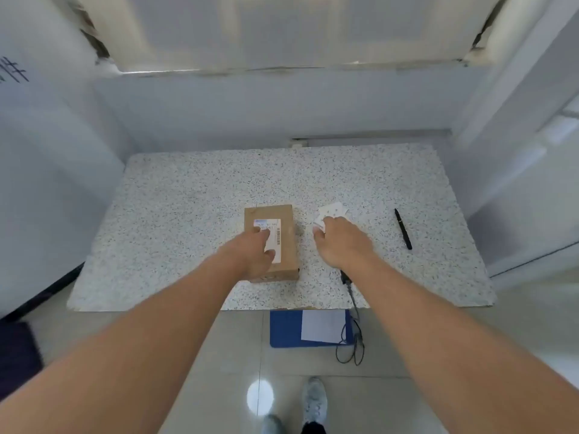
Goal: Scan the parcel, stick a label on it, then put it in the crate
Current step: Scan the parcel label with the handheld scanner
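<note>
A: Where are the hands?

B: Both arms reach out over the speckled table. The left hand lies flat on top of the parcel, fingers spread, pressing down and gripping nothing. The right hand is beside it, fingertips pinching a small white sheet of labels.

A: What does the parcel look like?

B: It is a small brown box lying flat near the middle of the table. It has a white sticker with a barcode on top.

A: Is there room around it?

B: Lots of bare table to the left and behind. A black pen lies well off to the right. A blue crate sits on the floor under the near edge.
</note>
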### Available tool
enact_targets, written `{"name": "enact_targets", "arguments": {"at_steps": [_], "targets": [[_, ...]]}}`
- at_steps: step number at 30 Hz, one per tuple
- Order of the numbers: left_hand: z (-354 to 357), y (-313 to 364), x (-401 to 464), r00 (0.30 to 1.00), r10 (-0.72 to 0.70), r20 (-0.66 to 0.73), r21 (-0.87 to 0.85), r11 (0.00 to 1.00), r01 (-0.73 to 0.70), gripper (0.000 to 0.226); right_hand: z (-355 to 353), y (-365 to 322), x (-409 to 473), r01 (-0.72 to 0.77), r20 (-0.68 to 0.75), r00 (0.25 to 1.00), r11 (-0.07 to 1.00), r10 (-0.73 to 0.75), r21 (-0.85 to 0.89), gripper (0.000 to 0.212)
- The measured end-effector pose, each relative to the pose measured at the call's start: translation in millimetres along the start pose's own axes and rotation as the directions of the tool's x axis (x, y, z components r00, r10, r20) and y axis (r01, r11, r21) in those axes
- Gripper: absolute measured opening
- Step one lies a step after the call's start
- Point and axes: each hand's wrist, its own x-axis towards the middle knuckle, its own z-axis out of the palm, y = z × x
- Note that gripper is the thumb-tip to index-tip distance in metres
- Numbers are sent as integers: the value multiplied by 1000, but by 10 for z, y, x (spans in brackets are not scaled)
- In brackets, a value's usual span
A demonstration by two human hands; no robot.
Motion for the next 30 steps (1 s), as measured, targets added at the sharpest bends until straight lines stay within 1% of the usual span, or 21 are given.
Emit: {"name": "enact_targets", "arguments": {"at_steps": [5,10,15,19,22,24,27,30], "targets": [[289,-78,243,995,-77,56,6,997,77,60,330,148,215,-86,39,996,996,85,11,48],[509,-213,441,995,-104,1,-50,993,104,58,612,274,366,-142,86,986,990,142,-6,50],[695,-379,579,995,-83,-50,-169,983,74,66,879,341,464,-228,68,972,974,226,14,40],[858,-542,659,994,-84,-67,-251,966,65,81,1063,357,543,-292,70,955,956,289,38,34],[954,-670,721,993,-70,-94,-303,952,38,85,1156,405,600,-323,53,946,944,320,72,33],[1011,-745,746,993,-61,-100,-363,932,21,88,1195,442,636,-326,41,945,941,323,89,33],[1090,-834,762,996,-68,-62,-501,865,28,94,1252,477,681,-336,28,942,937,335,97,36],[1142,-908,767,998,-38,-43,-577,817,6,102,1322,500,721,-350,-2,936,932,351,97,42]]}}
